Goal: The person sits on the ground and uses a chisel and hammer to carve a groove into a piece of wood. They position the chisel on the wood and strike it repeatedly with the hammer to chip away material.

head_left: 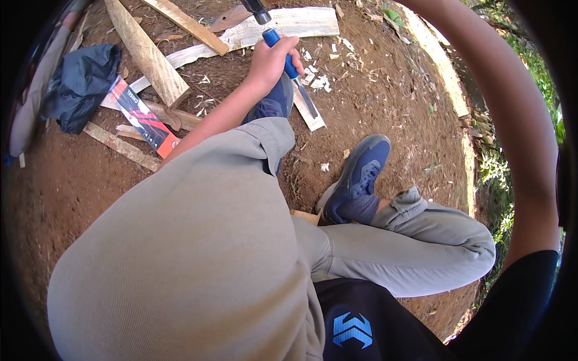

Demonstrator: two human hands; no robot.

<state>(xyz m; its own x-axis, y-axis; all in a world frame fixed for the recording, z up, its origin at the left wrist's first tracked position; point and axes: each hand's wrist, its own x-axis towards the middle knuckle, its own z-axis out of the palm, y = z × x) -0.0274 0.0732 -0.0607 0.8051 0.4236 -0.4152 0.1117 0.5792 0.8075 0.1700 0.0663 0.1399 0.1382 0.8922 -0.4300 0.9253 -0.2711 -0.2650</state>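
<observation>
My left hand (pixel 271 62) is wrapped round the blue handle of a chisel (pixel 271 37), its thumb along the top. The chisel slants down, and its metal blade lies over a narrow pale strip of wood (pixel 314 122), beside my left shoe (pixel 272 103). Just above the handle's end, at the top edge, a dark hammer head (pixel 257 12) shows, apart from the handle. My right arm arches up the right side and leaves the picture at the top. Its hand is out of sight, so what it holds is hidden.
Long boards (pixel 144 51) and a pale rough plank (pixel 301 23) lie on the brown soil at the upper left. Near them are a black plastic bag (pixel 81 84) and a printed card package (pixel 141 114). Wood chips (pixel 319 82) scatter by the chisel; my right shoe (pixel 361 174) is nearer.
</observation>
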